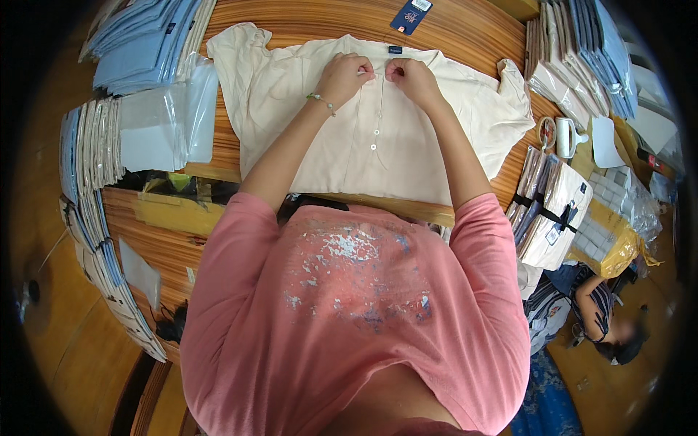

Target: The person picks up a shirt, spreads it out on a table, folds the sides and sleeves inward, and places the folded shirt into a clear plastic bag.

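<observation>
Our left hand (349,75) and right hand (411,77) pinch the cream button-front shirt (411,156), hem at the table's (472,25) near edge.

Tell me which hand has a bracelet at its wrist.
The left hand, at the cream shirt: a beaded bracelet circles its wrist. The right hand, also at the shirt, has a bare wrist.
</observation>
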A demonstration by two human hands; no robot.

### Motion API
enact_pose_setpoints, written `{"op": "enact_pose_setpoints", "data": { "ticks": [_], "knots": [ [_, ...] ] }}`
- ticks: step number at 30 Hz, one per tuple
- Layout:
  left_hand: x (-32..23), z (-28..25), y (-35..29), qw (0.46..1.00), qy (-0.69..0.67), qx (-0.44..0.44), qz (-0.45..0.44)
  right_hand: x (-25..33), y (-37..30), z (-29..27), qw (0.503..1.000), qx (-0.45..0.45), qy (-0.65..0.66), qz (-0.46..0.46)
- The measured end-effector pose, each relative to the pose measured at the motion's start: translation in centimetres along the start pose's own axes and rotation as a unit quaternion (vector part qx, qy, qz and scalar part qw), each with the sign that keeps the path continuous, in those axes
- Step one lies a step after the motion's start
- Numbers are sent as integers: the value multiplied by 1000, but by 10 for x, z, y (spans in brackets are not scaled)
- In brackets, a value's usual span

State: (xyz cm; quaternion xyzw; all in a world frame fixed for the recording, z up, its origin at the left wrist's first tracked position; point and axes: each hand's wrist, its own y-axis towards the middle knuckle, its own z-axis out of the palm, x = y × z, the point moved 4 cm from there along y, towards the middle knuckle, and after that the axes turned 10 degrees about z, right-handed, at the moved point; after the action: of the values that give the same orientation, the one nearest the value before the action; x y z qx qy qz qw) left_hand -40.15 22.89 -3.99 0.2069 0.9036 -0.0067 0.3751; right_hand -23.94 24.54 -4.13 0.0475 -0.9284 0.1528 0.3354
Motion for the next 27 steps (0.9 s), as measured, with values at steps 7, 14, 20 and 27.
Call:
{"op": "enact_pose_setpoints", "data": {
  "ticks": [7,14,20,27],
  "knots": [
    [6,2,7,1000,0,3,-11,-2,6,0,999,13,31,-7],
    [10,5,14,998,4,41,-40,1,3,-2,1000,7,29,0],
    [1,1,16,996,-9,59,-65,0,1,-2,1000,1,22,14],
    [42,-73,-19,976,183,-121,16,-104,-26,-98,969,-245,-30,13]
  ]
}}
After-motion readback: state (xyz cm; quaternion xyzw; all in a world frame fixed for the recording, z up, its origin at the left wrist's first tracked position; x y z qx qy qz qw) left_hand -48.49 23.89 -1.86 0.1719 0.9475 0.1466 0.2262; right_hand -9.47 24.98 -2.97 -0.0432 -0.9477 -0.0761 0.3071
